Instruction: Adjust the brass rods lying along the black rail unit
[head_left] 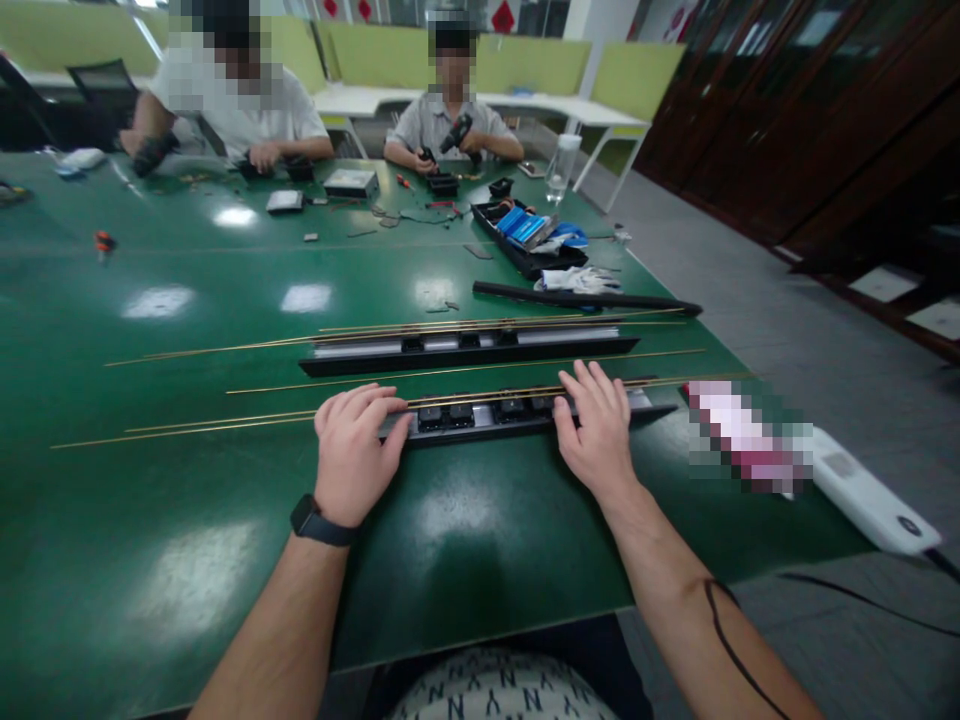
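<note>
A black slotted rail [487,432] with several square black modules [511,405] lies lengthwise on the green table in front of me. At its left end, my left hand [356,440] is closed round it, thumb on the near side and fingers over the far edge. Toward the right end, my right hand [598,425] straddles the rail the same way, with its fingers a little apart. Thin brass-coloured rods [217,424] run along the top of the rail and under both hands, sticking out past its ends.
Behind lies a second rail [480,352] with more rods on it. Farther back are a black bar [585,298], gloves [577,280] and a black tray [525,260]. A white power strip [870,490] is at right. Two people work across the green table [225,560].
</note>
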